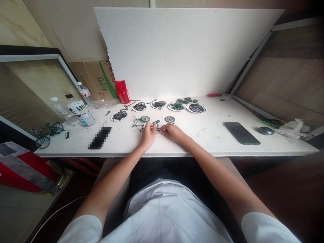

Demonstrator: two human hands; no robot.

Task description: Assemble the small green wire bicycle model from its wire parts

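Note:
My left hand and my right hand are close together near the table's front edge, fingers pinched. What the left fingertips hold is too small to make out. A thin, light-coloured sliver shows at my right fingertips; its kind is unclear. Just beyond the hands lies a dark green small part, partly hidden by the fingers. A green miniature bicycle frame lies left of my left hand, by a spoked wheel. Another spoked wheel is behind my right hand.
Several white plates of small parts, one a plate of green pieces, line the back. An assembled miniature bicycle and bottles, including a labelled bottle, stand left. At right are a dark phone and a round grey object.

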